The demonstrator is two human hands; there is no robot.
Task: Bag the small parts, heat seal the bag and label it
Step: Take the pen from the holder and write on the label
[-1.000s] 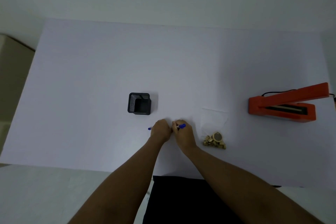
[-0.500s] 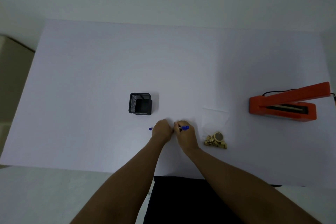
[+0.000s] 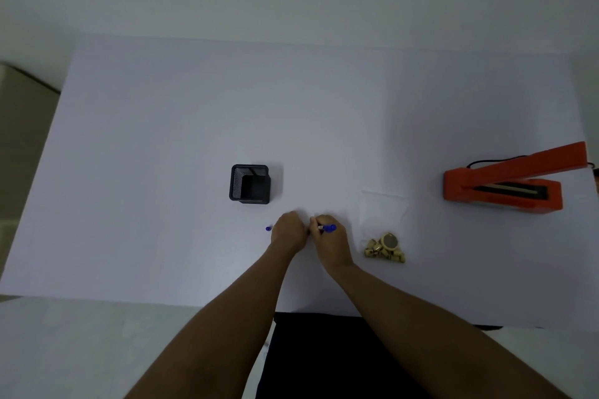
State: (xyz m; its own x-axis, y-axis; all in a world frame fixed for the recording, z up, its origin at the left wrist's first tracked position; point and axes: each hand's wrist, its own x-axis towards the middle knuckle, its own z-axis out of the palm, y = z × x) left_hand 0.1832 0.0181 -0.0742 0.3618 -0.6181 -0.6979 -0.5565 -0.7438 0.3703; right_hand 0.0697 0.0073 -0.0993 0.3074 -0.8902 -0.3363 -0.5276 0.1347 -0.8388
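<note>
While the clear bag [image 3: 384, 207] and small parts [image 3: 385, 248] lie unmoved right of them, the right hand [image 3: 330, 241] grips a blue pen [image 3: 328, 228] and the left hand [image 3: 289, 231], closed, has drawn off its cap [image 3: 268, 228]; labelling seems imminent.

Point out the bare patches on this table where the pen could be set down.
Bare: the whole far half of the table behind the black mesh pen holder, the left stretch beside that holder, and the strip between the bagged small parts and the orange heat sealer. Crowded: the near centre, where the left hand and the right hand, holding the blue pen, meet.
</note>
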